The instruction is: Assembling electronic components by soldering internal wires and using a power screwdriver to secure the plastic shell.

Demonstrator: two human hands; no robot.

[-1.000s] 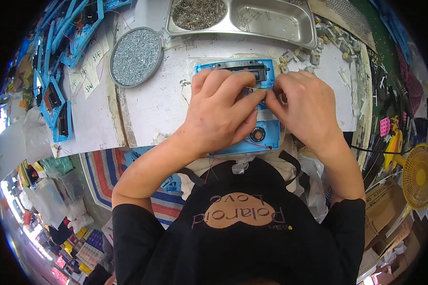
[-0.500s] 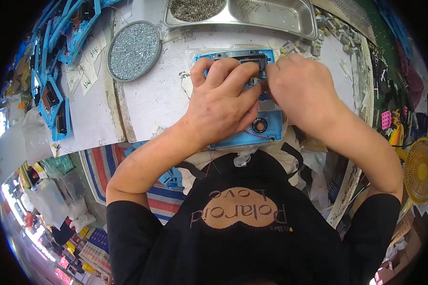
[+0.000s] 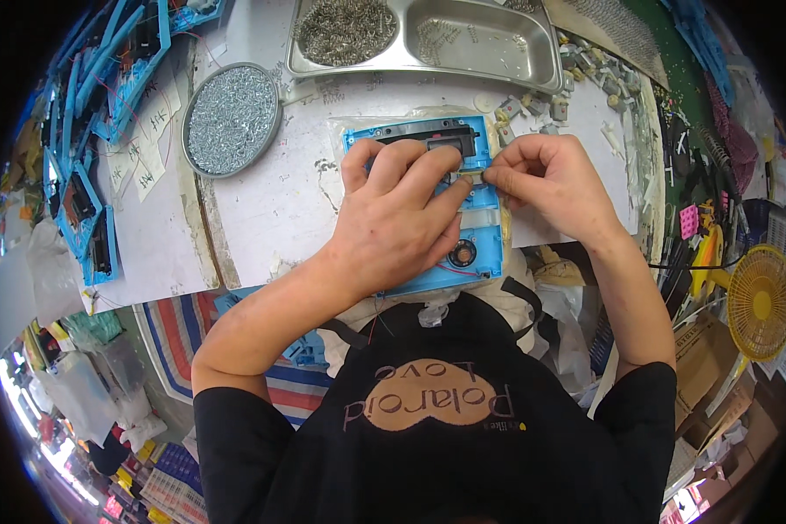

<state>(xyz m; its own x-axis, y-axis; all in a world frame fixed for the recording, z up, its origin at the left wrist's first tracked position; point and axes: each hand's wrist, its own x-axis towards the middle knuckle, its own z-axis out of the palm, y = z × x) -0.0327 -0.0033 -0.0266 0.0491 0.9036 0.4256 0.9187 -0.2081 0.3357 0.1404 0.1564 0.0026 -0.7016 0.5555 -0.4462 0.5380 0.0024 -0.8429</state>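
- Near the front edge of the counter (image 3: 262,210), a blue plastic housing (image 3: 485,253) lies flat on the white, scuffed sheet that covers the surface; its near end reaches the front edge, just above the person's dark apron.
- Left hand (image 3: 393,223) rests palm down over the middle of the housing, its fingers (image 3: 406,162) spread and bent, pressing the piece in place; what lies under the palm cannot be seen.
- Right hand (image 3: 555,179) comes in from the right edge, thumb and forefinger pinched together on a small pale part (image 3: 470,177) at the housing's right rim, touching the left thumb tip.
- Judged from how things lie, the assembly looks partly done: a black rectangular module (image 3: 428,134) already sits at the far end of the housing, and a small round black speaker (image 3: 463,255) with a red wire sits near the front corner. The pinched part does not look seated yet, and no cover is on.
- Housing reads as rigid moulded plastic, smooth and glossy, with ribs and thin walls.
- At the far edge stands a two-compartment steel tray (image 3: 550,61), dull and brushed, the left well heaped with small metal screws, the right one nearly bare.
- Left of the housing, well apart, a round shallow lid (image 3: 231,118) holds a dense, glittering bed of screws.
- Along the left edge more blue frames (image 3: 92,218) are stacked, some with black inserts.
- Small grey fittings (image 3: 533,109) lie scattered just beyond the right hand.
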